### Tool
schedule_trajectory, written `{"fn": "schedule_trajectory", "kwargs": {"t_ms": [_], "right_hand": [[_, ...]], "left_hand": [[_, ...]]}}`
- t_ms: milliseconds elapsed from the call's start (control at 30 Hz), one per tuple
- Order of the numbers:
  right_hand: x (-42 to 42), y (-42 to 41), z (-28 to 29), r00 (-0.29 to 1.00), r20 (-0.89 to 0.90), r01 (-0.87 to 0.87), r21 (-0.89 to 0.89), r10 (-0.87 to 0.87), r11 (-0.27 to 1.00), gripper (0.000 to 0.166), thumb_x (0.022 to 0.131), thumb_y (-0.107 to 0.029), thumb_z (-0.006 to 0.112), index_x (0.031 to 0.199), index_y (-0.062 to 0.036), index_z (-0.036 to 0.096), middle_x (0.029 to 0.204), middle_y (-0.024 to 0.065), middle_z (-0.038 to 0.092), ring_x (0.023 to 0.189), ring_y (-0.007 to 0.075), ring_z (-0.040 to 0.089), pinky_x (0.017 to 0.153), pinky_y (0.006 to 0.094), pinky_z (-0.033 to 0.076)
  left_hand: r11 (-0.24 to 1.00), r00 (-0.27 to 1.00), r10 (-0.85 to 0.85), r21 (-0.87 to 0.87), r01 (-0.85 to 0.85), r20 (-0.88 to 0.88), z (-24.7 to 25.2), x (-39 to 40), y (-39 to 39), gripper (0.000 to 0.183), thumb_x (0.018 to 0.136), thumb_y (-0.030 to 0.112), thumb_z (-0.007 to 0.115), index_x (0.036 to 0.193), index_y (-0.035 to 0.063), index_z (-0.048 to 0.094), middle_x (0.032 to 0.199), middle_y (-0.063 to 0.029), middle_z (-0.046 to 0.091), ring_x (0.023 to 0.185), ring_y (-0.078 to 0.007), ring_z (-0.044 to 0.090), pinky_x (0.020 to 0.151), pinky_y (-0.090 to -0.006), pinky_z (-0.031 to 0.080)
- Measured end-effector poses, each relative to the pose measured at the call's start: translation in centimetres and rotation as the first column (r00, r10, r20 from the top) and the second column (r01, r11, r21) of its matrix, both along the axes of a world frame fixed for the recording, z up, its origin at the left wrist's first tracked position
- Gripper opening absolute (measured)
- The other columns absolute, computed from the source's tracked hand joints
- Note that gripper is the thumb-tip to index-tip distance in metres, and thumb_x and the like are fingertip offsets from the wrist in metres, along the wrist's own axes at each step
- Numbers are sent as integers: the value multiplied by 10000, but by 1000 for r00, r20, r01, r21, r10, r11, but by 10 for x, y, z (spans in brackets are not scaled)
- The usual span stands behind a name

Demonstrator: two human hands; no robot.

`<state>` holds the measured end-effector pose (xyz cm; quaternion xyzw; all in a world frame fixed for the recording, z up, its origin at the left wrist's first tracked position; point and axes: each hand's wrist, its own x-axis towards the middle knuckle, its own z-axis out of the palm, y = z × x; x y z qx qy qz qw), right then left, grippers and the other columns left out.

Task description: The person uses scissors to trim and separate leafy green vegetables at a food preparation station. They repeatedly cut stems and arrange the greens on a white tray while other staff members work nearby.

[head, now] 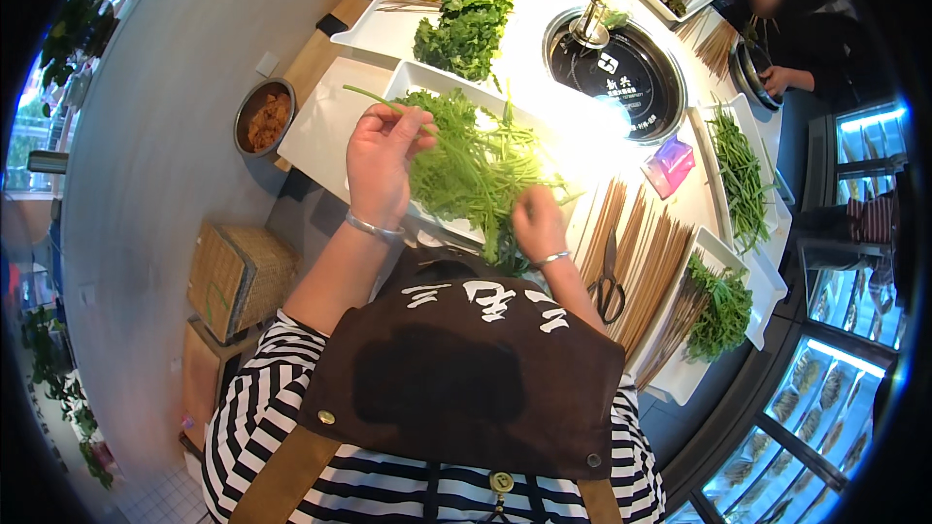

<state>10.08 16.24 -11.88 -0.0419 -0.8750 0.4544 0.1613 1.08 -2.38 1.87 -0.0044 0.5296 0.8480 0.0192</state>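
Over the left end of a white tray (408, 76), my left hand (384, 156) pinches a thin green stem (371, 96) between thumb and fingers. The stem's pale end sticks out to the left. Loose leafy greens (466, 153) fill the tray, leaves to the left and stems to the right. My right hand (539, 222) is at the stem side near the tray's front right corner, its fingers curled and blurred. Whether it grips a stem is hidden. Some leaves (499, 236) hang over the tray's front edge beside it.
Bamboo skewers (648, 255) and black-handled scissors (609, 284) lie to the right. A second tray of greens (466, 29) stands behind, with a round cooker (619, 87) beyond. A metal bowl of reddish food (266, 116) is at left. Other people's hands (778, 80) work across the table.
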Motion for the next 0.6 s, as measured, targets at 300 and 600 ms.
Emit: {"fn": "schedule_trajectory", "kwargs": {"t_ms": [300, 600], "right_hand": [[7, 0, 118, 998, 40, -26, -365, 44, 931, 155, 766, -30, 657, 917, -27, 621, 743, 12, 574, 505, 48, 418, 467, 195, 355], [5, -4, 121, 995, -82, -63, -140, 52, 988, 56, 753, 13, 604, 800, -13, 586, 713, 42, 563, 536, 89, 488, 482, 225, 393]], "left_hand": [[977, 977, -150, -176, 123, -149, -6, 23, 37, 75, 845, 17, 618, 897, 10, 564, 866, -68, 610, 727, -107, 591, 638, -225, 513], [972, 961, -205, -154, 177, -185, -9, 34, 45, 85, 846, -9, 608, 913, 3, 558, 886, -73, 608, 747, -111, 591, 643, -230, 513]]}}
